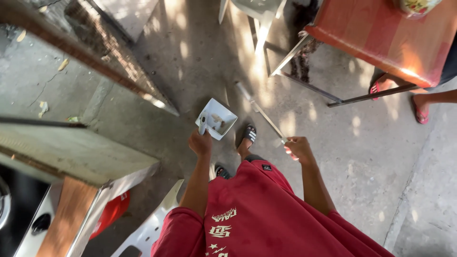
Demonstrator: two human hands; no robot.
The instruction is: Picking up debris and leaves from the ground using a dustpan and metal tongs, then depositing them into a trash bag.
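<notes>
My left hand point(200, 143) grips the handle of a white dustpan point(218, 118) held above the concrete floor; bits of debris lie inside it. My right hand point(298, 148) is closed around the end of a thin metal broom handle point(261, 112) that slants up and left toward the floor. Below, I see my red shirt and shorts point(257, 209) and my feet in black sandals point(249, 134).
A red-topped table point(381, 38) on a metal frame stands at the upper right, with another person's feet in red sandals point(421, 114) beside it. A white plastic chair point(259, 12) is at the top. A counter with a stove point(43, 209) is at the left.
</notes>
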